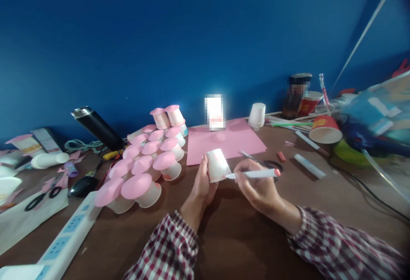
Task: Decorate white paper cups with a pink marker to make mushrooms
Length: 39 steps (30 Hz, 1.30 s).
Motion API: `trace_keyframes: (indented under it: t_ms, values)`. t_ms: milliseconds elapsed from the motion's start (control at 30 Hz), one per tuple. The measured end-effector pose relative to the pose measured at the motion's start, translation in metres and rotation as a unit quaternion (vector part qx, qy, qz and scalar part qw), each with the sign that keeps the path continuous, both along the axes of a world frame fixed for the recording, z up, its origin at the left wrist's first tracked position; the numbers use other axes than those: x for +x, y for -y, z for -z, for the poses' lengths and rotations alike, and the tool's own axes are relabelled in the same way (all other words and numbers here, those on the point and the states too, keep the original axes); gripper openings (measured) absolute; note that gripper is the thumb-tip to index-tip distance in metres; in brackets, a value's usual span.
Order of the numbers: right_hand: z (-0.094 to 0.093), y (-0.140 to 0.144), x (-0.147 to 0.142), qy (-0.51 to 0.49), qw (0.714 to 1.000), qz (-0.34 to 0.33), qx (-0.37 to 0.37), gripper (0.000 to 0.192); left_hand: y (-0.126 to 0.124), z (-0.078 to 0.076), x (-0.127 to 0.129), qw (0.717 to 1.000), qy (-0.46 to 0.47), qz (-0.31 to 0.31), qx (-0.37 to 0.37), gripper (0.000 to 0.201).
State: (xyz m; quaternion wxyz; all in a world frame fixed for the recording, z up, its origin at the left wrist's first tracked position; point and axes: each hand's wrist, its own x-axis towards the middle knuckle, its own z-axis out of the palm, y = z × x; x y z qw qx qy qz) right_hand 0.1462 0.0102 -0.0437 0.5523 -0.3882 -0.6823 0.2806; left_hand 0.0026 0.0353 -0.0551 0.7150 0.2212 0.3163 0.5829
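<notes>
We hold a white cup [218, 164] in our left hand [202, 186], just in front of the pink paper [205, 148] on the brown bench [230, 246]. The grip of that hand is wrapped around the cup's side, and the cup is tilted, narrow end up, with faint reddish marks on it. Our right hand [259, 192], in front of the pink paper toward its right, has its grip closed around a white marker [256, 174] with a red end. The marker's tip points left at the cup's lower rim; we cannot tell whether it touches. Checked sleeves cover both our forearms.

Left of the pink paper we see a cluster of pink-topped cups [137, 185], with a few raised above the rest at the back. Farther left of the paper a black flask [99, 129] leans, and a white power strip [68, 233] lies to the paper's left and nearer us. At the paper's back edge is a bright, blurred object [215, 111]. Another white cup [258, 112] stands upside down by the paper's back right corner. Right of the paper lie a small red piece [281, 156], a translucent stick [309, 166] and a tipped red cup [324, 125].
</notes>
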Motion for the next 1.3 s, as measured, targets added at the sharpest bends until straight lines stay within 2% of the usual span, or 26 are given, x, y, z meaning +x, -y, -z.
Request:
trace_keyframes:
  t_ms: [200,433,800,1000,1167,1300]
  values:
    - [0.0044,-0.0041,0.0027,-0.009,0.999,0.032,-0.015,0.013,0.0011,-0.0029,-0.0016,1.000,-0.009,-0.014,-0.017,0.043]
    - [0.0024,-0.0024,0.0018,-0.002,1.000,-0.001,-0.017,0.012,0.0008,-0.0017,-0.0004,1.000,-0.018,-0.010,0.000,0.042]
    - [0.0031,-0.0016,0.0004,-0.007,1.000,-0.007,-0.012,0.011,0.0002,-0.0028,0.0011,1.000,-0.024,-0.021,0.002,0.042]
    - [0.0043,-0.0034,0.0022,0.004,1.000,0.025,-0.017,0.011,0.0012,-0.0032,0.0018,0.999,0.009,-0.021,0.026,0.032]
    - [0.0025,-0.0023,0.0010,0.010,1.000,-0.003,-0.015,0.010,0.0008,-0.0005,0.0022,0.999,0.004,-0.034,0.023,0.030]
    - [0.0026,-0.0032,0.0019,0.013,0.999,0.034,-0.015,0.011,0.0007,0.0014,0.0027,0.999,0.006,-0.030,0.031,0.031]
